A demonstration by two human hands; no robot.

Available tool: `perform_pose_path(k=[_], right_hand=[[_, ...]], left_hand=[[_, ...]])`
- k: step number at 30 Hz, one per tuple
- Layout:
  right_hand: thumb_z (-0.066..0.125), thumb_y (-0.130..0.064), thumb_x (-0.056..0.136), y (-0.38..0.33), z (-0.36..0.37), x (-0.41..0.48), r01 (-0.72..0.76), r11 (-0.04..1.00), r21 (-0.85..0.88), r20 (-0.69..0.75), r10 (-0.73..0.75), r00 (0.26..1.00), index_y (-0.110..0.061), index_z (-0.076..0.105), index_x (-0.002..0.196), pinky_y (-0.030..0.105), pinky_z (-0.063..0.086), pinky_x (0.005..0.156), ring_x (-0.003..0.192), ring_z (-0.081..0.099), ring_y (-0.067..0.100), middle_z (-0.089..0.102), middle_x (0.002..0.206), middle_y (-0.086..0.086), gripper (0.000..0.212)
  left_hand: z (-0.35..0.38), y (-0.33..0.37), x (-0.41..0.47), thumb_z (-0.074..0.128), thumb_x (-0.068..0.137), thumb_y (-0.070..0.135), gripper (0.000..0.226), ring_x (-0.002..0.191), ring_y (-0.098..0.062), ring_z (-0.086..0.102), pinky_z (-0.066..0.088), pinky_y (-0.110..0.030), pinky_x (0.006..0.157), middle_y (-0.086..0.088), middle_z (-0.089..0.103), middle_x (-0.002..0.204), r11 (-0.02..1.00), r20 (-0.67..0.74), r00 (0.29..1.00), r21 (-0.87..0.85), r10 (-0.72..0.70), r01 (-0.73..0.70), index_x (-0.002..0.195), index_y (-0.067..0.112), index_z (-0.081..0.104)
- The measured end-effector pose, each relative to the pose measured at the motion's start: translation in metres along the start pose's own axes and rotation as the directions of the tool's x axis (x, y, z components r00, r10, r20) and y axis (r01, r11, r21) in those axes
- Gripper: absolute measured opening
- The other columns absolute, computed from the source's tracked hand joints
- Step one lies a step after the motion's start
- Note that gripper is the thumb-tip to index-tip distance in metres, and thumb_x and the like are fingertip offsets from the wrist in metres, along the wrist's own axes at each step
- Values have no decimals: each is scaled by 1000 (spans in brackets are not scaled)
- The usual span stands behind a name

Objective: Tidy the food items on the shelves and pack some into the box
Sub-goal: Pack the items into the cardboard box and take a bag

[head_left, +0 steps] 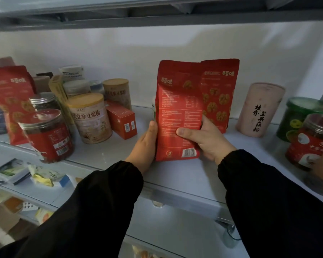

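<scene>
Right now the red pouch (177, 112) stands upright mid-shelf (175, 175), nearer its front edge, gripped by the L hand (147, 144) w/ fingers hidden, prob. curled behind, and by the R hand (207, 140), thumb across its front.

White back wall (119, 45), grey shelf (175, 20) overhead

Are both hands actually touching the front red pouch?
Touching. Head view: the left hand grips the front red pouch at its left edge; the right hand lays its thumb across its face.
</scene>
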State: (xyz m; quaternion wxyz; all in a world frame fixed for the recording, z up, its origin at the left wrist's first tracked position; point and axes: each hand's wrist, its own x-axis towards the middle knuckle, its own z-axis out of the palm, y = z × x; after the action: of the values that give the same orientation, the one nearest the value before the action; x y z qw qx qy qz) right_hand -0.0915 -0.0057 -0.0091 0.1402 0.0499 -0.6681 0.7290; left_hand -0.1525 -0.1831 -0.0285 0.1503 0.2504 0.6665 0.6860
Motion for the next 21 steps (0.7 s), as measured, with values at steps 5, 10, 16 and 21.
perform_pose_path(k=[5,10,16,21], right_hand=[[82,-32,72,2,1,2,36,999,8,-95,-35,995,-28,62,120,36,61,85,103,76,19,79,107,-5,52],[79,-41,75,1,5,1,38,998,-43,-107,-43,993,-31,64,116,41,60,91,104,76,18,79,108,-8,45],[76,-39,76,-4,9,-2,60,995,-77,-112,-69,991,-34,62,110,25,60,78,97,75,8,78,98,-18,38],[79,-41,74,-2,7,-1,67,995,-79,-116,-76,990,-35,63,114,31,60,84,101,75,11,78,104,-15,43]], left_hand=[[1,-4,3,78,85,43,59,114,-21,73,59,-37,97,0,75,124,997,34,996,12,82,-82,137,23,58],[3,-1,1,77,85,34,52,108,-18,75,60,-32,90,3,77,118,995,26,995,10,95,-95,132,23,59],[3,0,-1,72,95,20,34,106,-16,75,60,-27,86,6,77,116,993,23,993,19,115,-116,127,27,61],[4,1,-1,73,88,32,40,107,-15,75,59,-27,88,8,77,116,993,14,993,2,121,-121,126,30,61]])
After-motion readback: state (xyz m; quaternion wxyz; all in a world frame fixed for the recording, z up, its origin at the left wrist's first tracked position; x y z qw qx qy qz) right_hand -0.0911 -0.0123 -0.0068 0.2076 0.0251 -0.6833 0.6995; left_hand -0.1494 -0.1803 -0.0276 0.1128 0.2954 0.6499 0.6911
